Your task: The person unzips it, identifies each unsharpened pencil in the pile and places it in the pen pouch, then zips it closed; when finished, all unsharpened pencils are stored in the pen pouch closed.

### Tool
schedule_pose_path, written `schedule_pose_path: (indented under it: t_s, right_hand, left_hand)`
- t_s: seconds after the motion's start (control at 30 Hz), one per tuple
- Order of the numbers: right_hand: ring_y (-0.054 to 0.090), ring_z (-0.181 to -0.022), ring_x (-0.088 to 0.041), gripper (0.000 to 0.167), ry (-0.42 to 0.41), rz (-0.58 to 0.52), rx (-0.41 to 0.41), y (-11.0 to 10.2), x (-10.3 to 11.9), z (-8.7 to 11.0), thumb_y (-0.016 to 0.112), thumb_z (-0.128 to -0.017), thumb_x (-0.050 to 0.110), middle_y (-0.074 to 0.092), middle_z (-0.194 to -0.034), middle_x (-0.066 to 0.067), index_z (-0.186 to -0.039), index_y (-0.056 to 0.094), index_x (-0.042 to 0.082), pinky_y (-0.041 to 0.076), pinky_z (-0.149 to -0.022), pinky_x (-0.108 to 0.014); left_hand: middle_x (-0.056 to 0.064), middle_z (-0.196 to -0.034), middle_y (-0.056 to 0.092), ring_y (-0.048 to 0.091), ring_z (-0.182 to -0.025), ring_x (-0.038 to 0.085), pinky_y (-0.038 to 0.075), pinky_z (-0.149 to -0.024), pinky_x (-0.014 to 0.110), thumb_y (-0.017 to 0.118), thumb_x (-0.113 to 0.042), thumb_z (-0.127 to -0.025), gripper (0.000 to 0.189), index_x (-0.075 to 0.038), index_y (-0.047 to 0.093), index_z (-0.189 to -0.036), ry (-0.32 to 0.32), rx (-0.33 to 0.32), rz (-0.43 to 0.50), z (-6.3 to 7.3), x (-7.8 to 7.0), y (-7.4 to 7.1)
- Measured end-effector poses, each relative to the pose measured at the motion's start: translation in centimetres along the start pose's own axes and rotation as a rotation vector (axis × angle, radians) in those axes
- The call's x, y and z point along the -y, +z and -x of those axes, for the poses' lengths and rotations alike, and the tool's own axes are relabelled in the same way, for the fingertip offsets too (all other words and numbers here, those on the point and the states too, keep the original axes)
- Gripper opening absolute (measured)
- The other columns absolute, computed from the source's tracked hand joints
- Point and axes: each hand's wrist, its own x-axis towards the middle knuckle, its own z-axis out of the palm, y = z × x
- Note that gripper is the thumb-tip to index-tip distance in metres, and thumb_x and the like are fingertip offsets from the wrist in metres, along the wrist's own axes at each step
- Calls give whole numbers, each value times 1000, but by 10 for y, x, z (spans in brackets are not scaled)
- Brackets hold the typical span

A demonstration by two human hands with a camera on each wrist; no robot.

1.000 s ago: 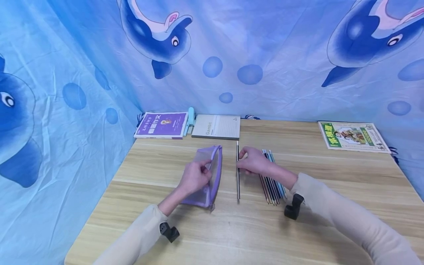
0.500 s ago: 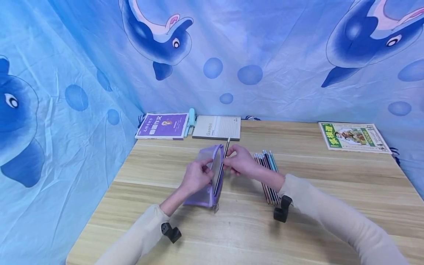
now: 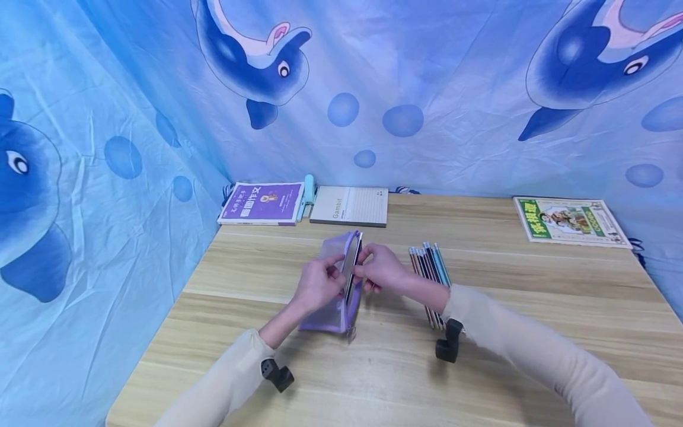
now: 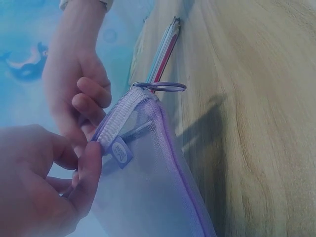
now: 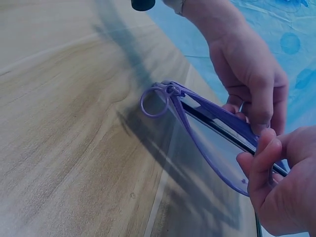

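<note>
A purple-edged mesh pencil case [image 3: 323,319] lies on the table with its zip mouth spread apart. My left hand [image 3: 316,284] pinches the rim of that mouth. At the opposite side, my right hand [image 3: 382,268] pinches a dark pencil [image 5: 212,122], most of which lies inside the mouth, along its length. The ring of the zip pull [image 5: 154,102] hangs at the near end of the case. Right of the case, a bundle of pencils [image 3: 431,265] rests on the wood, partly covered by my right forearm.
Along the back edge lie a purple book [image 3: 261,203], a turquoise stationery item [image 3: 308,191] and a Gambit notebook [image 3: 349,206]. A green and white booklet [image 3: 571,220] lies at the back right. Blue dolphin-print fabric [image 3: 405,71] hangs behind the table [image 3: 507,261].
My right hand has carried the pencil left from the table into the mouth of the case, where it has slid down lower. The left hand keeps its hold on the rim.
</note>
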Motion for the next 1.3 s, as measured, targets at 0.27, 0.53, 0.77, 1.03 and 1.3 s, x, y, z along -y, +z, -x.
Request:
schedule_pose_path:
  t_s: [0.27,0.53,0.77,1.03,1.3]
  right_hand:
    - [54,-41,-12,18,2,15,-8,2,0,-3,64,-88,-3,70,-74,-18,-101,52,-4,41,-31,-19]
    - [59,-46,-14,11,33,87,8,-11,-1,1,64,-90,2,71,-82,-19,-99,58,-2,44,-35,-19]
    - [63,-51,-20,18,-3,333,-20,-56,-8,8,67,-92,9,70,-78,-14,-103,60,-3,53,-42,-28]
    - [59,-45,-15,9,-31,532,2,-94,-29,17,61,-90,3,62,-58,-8,-83,59,-2,45,-37,-19]
    - [60,-44,-15,11,-2,565,14,-101,-34,22,62,-90,1,63,-57,-7,-79,62,-2,46,-35,-19]
  left_hand:
    - [6,-70,64,63,-48,18,61,-46,37,60,11,-81,51,13,56,-132,8,5,33,0,-1,2]
    - [5,-70,63,63,-47,16,59,-43,29,61,11,-80,51,13,57,-131,12,-6,13,0,-1,2]
    - [5,-70,62,63,-47,16,59,-44,28,60,11,-80,50,13,58,-129,22,-14,0,-2,0,2]
    - [4,-70,63,63,-47,15,59,-43,27,60,11,-80,50,13,58,-130,23,-9,-22,-3,0,4]
    - [6,-71,62,63,-49,15,59,-44,27,61,11,-81,52,12,56,-132,-2,13,-3,-2,-2,4]
